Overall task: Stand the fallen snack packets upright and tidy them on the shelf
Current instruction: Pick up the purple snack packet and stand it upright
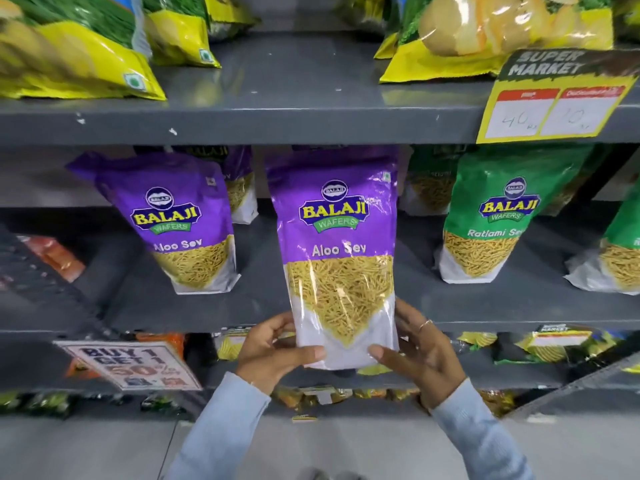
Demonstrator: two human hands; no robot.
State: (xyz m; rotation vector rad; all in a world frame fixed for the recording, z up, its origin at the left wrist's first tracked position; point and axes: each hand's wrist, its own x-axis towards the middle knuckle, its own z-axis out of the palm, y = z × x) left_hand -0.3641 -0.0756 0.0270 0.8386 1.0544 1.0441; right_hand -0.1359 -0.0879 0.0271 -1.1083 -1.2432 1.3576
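A purple Aloo Sev packet [337,244] is held upright in front of the middle grey shelf [485,306], its bottom below the shelf's front edge. My left hand [273,348] grips its lower left corner and my right hand [415,351] grips its lower right corner, thumbs on the front. A second purple Aloo Sev packet [180,220] stands on the shelf to the left, leaning a little, with another purple packet [240,192] behind it. Green Ratlami Sev packets [488,223] stand to the right.
Yellow chip bags [69,57] lie on the upper shelf, with a yellow price tag [554,105] on its front edge. A "Buy 1 Get 1" sign [135,365] hangs at lower left. More packets [540,344] fill the lower shelves. The floor lies below.
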